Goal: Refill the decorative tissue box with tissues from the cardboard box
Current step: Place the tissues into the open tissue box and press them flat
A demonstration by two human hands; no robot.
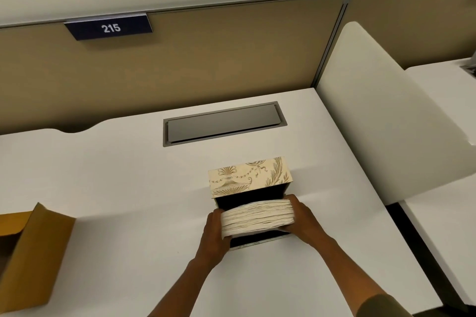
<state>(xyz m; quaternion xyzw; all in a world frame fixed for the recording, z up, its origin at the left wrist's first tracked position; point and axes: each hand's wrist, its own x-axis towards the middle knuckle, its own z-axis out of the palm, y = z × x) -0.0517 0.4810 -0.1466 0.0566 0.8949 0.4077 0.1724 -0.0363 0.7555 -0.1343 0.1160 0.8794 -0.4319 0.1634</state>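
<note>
A thick stack of white tissues (257,216) is held between both hands, half inside the open decorative tissue box (248,176). The box is cream with gold urn and leaf patterns and has a dark interior; it lies on the white desk (116,175) with its open side toward me. My left hand (215,233) grips the stack's left end. My right hand (301,216) grips the right end, its fingers at the box's opening. The brown cardboard box (33,252) stands open at the desk's left edge, its flap raised.
A grey cable hatch (224,123) is set into the desk behind the decorative box. A tan partition with a "215" sign (109,28) runs along the back. A white divider panel (386,116) stands on the right, with a neighbouring desk beyond it.
</note>
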